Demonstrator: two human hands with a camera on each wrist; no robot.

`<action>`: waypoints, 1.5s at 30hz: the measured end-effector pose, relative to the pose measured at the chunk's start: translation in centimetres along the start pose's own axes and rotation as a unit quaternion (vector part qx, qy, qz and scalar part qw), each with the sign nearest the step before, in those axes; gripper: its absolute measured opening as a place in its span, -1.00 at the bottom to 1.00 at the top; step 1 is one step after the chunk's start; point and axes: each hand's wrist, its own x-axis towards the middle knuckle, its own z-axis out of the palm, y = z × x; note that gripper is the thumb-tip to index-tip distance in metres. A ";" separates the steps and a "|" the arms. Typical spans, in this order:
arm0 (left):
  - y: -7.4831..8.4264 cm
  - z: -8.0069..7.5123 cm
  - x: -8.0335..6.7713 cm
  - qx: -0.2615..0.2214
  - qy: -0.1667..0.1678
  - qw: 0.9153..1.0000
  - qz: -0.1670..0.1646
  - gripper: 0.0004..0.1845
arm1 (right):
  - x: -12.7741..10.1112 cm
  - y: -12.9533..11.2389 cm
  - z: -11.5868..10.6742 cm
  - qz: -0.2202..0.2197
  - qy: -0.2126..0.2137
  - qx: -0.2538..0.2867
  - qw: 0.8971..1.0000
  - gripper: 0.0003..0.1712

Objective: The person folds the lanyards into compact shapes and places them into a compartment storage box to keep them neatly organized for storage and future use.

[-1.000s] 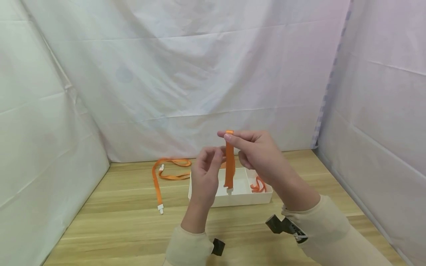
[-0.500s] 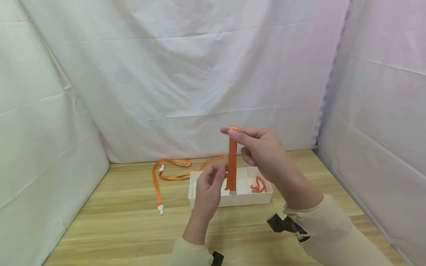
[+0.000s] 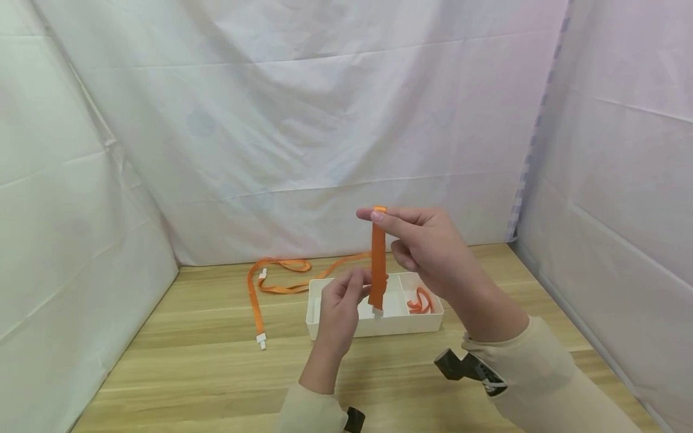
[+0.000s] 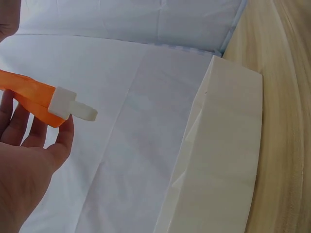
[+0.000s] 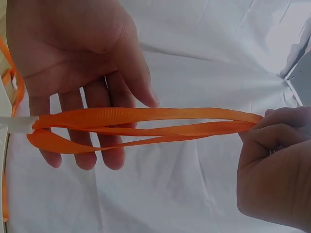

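I judge I'm mid-fold on the folded orange ribbon lanyard (image 3: 378, 264). My left hand (image 3: 340, 313) lies relaxed with straight fingers against its lower end, beside the white plastic clip (image 4: 73, 108). My right hand (image 3: 419, 243) pinches the fold at the top. Next I need to gather the hanging layers (they gape). Below my grip, the white divided plastic tray (image 3: 330, 328) holds another orange strap (image 3: 419, 300).

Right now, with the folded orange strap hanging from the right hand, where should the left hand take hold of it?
Probably at the lower end, on the orange webbing just above the white plastic clip. The right hand pinches the top fold, so the folded orange strap hangs straight with its layers together there. The left hand, open beside it, could close in from the left.
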 end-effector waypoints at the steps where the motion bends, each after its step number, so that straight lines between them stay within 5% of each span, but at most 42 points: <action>1: 0.1 0.0 0.1 -0.001 -0.005 1.000 0.001 -0.56 | 0.0 0.0 0.0 0.000 0.000 0.000 1.000 -0.72; 8: 1.2 0.3 0.4 0.021 -0.033 0.999 0.038 -0.58 | 0.1 0.2 0.2 0.002 -0.002 -0.006 1.000 -0.71; 23: 4.0 0.7 1.6 -0.007 -0.066 0.996 0.052 -0.58 | 0.1 0.5 0.4 0.008 -0.026 -0.006 1.000 -0.65; 34: 3.2 1.4 1.0 -0.019 -0.074 0.994 0.072 -0.49 | 0.1 0.7 0.3 0.007 -0.035 0.018 0.999 -0.62; 45: 1.8 2.0 0.4 0.017 -0.069 0.991 0.110 -0.67 | 0.1 0.8 -0.1 0.009 -0.027 0.041 0.999 -0.70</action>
